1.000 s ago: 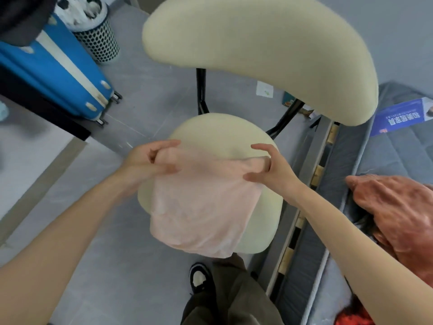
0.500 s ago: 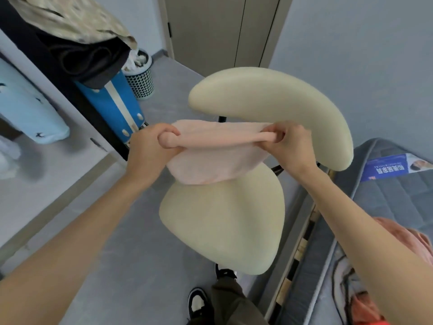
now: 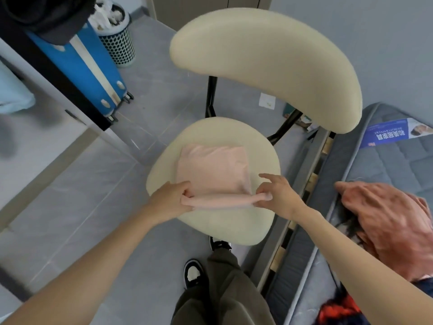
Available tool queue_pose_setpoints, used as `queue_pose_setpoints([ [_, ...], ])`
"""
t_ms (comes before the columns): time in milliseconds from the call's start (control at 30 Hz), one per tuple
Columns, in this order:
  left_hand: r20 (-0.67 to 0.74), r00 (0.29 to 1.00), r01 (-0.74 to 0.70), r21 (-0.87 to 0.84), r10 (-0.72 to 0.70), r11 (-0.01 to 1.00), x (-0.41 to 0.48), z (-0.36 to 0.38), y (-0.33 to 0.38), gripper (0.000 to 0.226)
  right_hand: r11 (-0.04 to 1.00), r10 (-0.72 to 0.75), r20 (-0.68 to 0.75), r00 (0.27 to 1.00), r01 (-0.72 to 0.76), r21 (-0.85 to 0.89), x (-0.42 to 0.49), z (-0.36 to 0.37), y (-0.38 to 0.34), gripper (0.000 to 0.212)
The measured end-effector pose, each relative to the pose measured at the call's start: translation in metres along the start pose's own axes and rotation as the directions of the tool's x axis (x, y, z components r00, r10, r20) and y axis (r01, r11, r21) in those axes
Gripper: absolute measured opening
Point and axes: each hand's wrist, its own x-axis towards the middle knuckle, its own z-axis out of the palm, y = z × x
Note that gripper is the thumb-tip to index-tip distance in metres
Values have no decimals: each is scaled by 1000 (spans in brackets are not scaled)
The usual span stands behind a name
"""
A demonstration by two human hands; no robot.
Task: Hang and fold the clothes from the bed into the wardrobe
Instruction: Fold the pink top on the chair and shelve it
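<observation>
- The pink garment (image 3: 212, 170) lies flat on the chair seat (image 3: 234, 227). It covers the middle of the seat and leaves bare cushion on every side.
- Its near edge is gathered into a thick roll or fold above the seat's front half. The long axis of this roll runs left to right across the seat, and the flat body of the cloth stretches away from it toward the backrest (image 3: 269, 66).
- The left hand (image 3: 172, 199) has its fingers curled round the left end of the roll, over the seat's left edge.
- The right hand (image 3: 280, 195) pinches the right end between thumb and fingers, with the forefinger lifted and pointing over the seat.
- The hands are apart, one at each end of the roll, and neither is nearer the cloth than the other.
- The step in hand looks like a fold. The held edge would need to travel away from the person, across the flat part, with both ends kept level so the fold comes out square.
- To the right of the seat, on the bed (image 3: 386, 174), a rust-coloured garment (image 3: 393, 221) lies unfolded, so the task seems far from finished.
- To the left of the seat and beyond it stands a blue suitcase (image 3: 93, 73).
</observation>
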Motion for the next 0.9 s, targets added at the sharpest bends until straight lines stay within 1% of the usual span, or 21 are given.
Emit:
queue_pose_setpoints([
  [67,58,998,33,-77,-28,996,-1,14,-11,31,988,50,149,988,-71,137,-1,10,10,23],
  [100,58,997,48,-118,-41,992,1,17,-16,30,976,78,178,981,-111,186,0,13,12,21],
  [167,12,995,94,-233,-94,968,10,18,-23,28,959,139,143,980,-169,228,8,13,14,21],
  [233,-69,982,134,-412,-178,901,24,17,-29,29,936,200,61,978,-209,282,22,11,15,26],
  [267,-111,969,136,-498,-219,856,32,15,-31,30,916,224,15,975,-216,338,31,9,15,30],
  [300,-151,954,132,-568,-261,812,42,14,-31,30,883,254,-29,967,-219,415,40,8,15,32],
  [367,-221,915,106,-674,-337,731,66,11,-31,31,779,329,-99,939,-210,591,59,8,16,32],
  [433,-266,871,75,-759,-413,647,92,11,-28,32,685,393,-148,907,-182,706,80,11,17,33],
  [500,-272,832,66,-818,-484,572,117,15,-28,35,600,452,-156,878,-170,781,100,18,19,36],
  [567,-243,801,105,-843,-547,527,133,22,-31,44,538,488,-117,865,-192,821,115,28,23,47],
  [600,-222,792,145,-837,-569,528,138,27,-33,49,527,502,-81,861,-231,818,120,35,25,56],
  [633,-212,784,205,-799,-583,566,141,33,-36,52,531,523,-46,851,-284,798,124,43,26,64],
  [667,-217,773,286,-720,-596,632,141,40,-38,56,549,552,-31,833,-336,765,126,51,27,69],
  [700,-236,755,364,-625,-612,690,140,47,-38,60,578,584,-45,810,-377,724,128,58,27,70],
  [733,-262,735,411,-560,-625,719,137,54,-38,65,612,611,-77,788,-408,678,130,65,25,68],
  [767,-281,721,420,-549,-633,723,135,60,-38,67,635,633,-104,767,-438,637,131,71,22,67],
  [833,-301,714,385,-586,-632,714,132,69,-37,67,639,673,-115,731,-496,587,132,81,11,69],
  [900,-333,703,374,-579,-628,725,132,75,-38,66,666,684,-150,714,-527,528,134,91,3,67],
])
